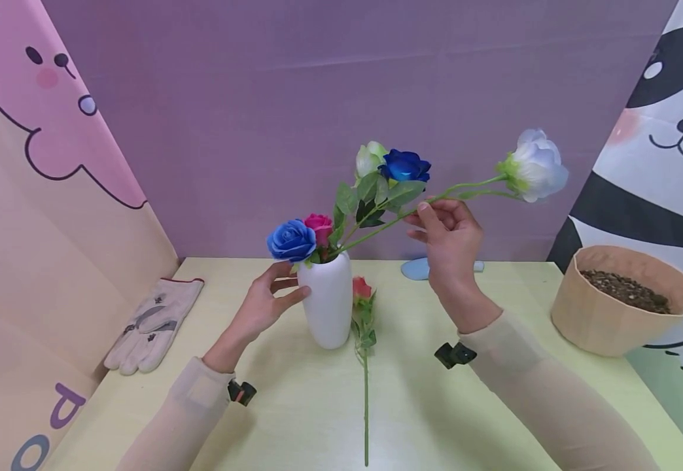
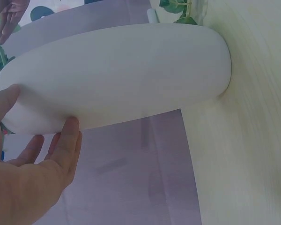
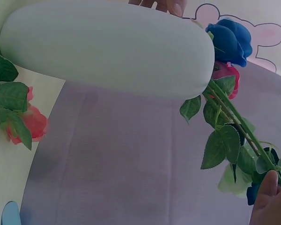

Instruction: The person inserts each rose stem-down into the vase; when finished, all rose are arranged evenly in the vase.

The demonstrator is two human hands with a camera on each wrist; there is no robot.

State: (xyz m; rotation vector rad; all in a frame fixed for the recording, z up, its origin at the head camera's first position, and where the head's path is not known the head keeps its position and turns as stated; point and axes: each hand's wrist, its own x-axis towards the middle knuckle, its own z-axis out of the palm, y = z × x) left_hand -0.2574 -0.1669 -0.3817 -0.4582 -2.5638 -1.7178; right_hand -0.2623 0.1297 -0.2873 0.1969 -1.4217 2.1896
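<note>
A white vase [image 1: 331, 307] stands upright on the table, and my left hand [image 1: 262, 304] holds it near the rim, thumb on the front and fingers at the side. My right hand [image 1: 453, 242] pinches the green stem of a white flower [image 1: 538, 167], which slants from the vase mouth to the upper right. A blue rose [image 1: 291, 241] and a pink rose [image 1: 320, 227] sit low at the rim. Higher up are a dark blue rose [image 1: 405, 165] and a pale greenish-white flower [image 1: 369, 159]. In the right wrist view, green stems [image 3: 239, 119] run from the vase mouth to the right thumb.
A coral-red flower [image 1: 362, 288] lies beside the vase, its stem pointing to the front edge. Folded gloves [image 1: 153, 327] rest at the left. Behind the right hand lies a light blue object [image 1: 415, 269]. A tan pot [image 1: 589, 320] of dark soil-like material stands at the right.
</note>
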